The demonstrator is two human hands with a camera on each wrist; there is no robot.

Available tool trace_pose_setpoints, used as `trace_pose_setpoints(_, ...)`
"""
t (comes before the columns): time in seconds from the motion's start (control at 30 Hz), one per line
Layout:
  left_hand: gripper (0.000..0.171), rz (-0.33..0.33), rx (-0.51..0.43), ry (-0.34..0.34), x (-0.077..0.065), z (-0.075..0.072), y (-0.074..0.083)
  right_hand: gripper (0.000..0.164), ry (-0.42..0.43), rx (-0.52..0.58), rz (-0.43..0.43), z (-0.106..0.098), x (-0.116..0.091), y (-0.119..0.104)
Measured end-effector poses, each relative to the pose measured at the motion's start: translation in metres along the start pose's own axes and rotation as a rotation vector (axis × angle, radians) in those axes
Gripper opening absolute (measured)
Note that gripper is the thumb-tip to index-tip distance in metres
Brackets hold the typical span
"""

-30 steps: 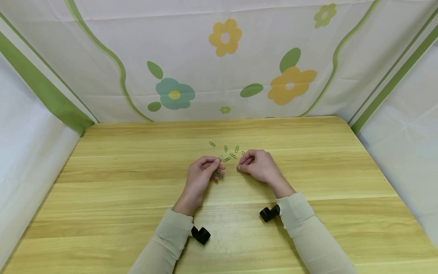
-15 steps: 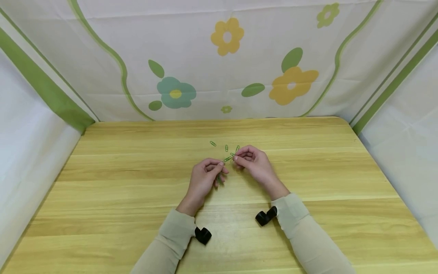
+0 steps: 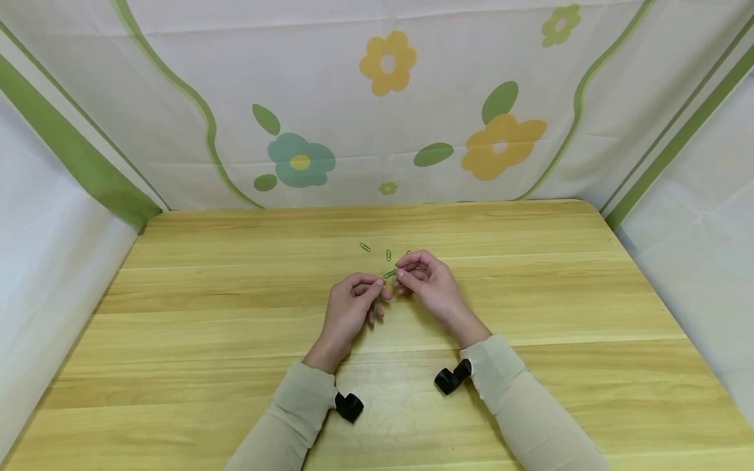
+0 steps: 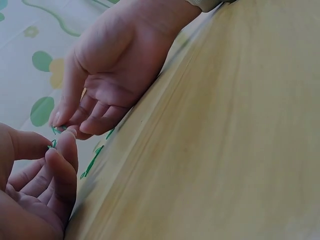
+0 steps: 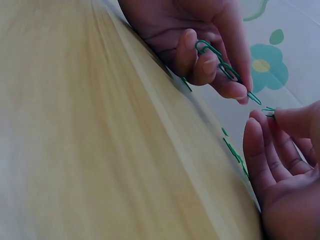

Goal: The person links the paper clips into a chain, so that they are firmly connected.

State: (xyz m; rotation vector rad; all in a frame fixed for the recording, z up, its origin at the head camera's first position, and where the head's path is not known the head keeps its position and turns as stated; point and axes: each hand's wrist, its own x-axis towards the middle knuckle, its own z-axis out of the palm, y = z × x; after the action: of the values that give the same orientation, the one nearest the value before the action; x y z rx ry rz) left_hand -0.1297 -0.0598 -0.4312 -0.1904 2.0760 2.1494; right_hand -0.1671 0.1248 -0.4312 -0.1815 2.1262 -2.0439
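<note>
My left hand (image 3: 347, 304) pinches the end of a short chain of linked green paper clips (image 5: 225, 67) between thumb and forefinger. The rest of the chain hangs across its curled lower fingers, as the right wrist view shows. My right hand (image 3: 436, 291) pinches a single green paper clip (image 5: 270, 111) by thumb and fingertips, its free end pointing at the end clip of the chain. Only a small gap separates the two clip ends in the right wrist view. In the left wrist view the held clip (image 4: 59, 129) sits just above my left fingertips.
Loose green paper clips lie on the wooden table (image 3: 235, 366) beyond my hands, among them one at the left (image 3: 365, 247) and one in the middle (image 3: 388, 255). My right hand partly covers others. A flower-printed cloth (image 3: 353, 131) stands along the table's back edge.
My right hand has moved left and slightly away from me, bringing its fingertips close to the left hand's. My left hand has shifted a little to the right, the chain still in it.
</note>
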Motion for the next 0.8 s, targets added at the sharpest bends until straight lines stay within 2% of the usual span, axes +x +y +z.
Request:
trace_pose_setpoints(0.43,0.015,0.006,0.011,-0.019,-0.0023,0.0016,-0.0003,0.017,0.008,-0.078,-0.07,0.0062,-0.0018,0.0035)
trace_pose_setpoints(0.8,0.017,-0.005,-0.012,0.002,-0.0014,0.0012,-0.0001,0.014,0.015,-0.173,-0.123,0.0076,-0.003,0.0034)
